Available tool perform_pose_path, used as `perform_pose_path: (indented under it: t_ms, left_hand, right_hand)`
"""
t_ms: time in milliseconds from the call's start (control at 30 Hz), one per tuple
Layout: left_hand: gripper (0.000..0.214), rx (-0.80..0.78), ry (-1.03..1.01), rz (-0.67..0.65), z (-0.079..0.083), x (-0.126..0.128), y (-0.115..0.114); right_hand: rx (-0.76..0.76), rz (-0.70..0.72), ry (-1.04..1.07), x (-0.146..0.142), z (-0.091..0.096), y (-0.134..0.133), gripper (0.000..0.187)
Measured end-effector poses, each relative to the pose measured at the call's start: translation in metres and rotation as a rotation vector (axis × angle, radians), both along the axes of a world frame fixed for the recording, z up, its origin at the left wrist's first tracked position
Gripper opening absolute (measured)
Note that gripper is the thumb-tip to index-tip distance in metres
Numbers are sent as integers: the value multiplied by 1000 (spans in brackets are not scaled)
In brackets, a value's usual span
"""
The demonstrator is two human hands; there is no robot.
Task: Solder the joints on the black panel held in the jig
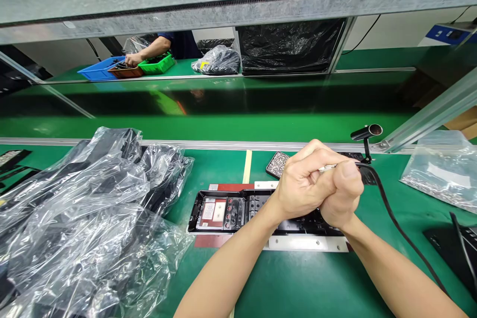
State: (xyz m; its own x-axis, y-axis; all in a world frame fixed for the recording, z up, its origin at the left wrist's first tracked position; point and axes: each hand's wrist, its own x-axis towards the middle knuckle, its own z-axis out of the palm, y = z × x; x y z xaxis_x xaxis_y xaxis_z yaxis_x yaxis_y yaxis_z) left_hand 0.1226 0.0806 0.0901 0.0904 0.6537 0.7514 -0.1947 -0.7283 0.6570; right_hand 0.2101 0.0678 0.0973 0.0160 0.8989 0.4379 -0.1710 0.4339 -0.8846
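My left hand (303, 181) and my right hand (342, 194) are closed and pressed together. A small whitish piece (328, 168) shows between their fingers; what it belongs to is hidden. Out of my right hand runs a black cable (387, 203), curving down to the right. Under both hands lies a long black plastic housing (246, 213), its open side up, with a labelled section and round red spots at its left. The housing sits on a reddish-brown board with white blocks (309, 244) along its edges. My wrists cover part of it.
Clear bags with black parts (93, 208) cover the left. Behind my hands stand a tray of small screws (278, 164) and a black tube on a stand (367, 132). A bag of small metal pieces (443, 169) lies right. Across the bench, another person's hand (134, 59) reaches into bins.
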Motion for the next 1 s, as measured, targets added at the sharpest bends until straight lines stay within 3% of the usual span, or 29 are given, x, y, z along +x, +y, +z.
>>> perform_pose_path:
  t_ms: [1000]
  left_hand:
    - [31,-8,54,33,0,0,-1]
  right_hand:
    - [-36,-3,22,-1,4,-2,56]
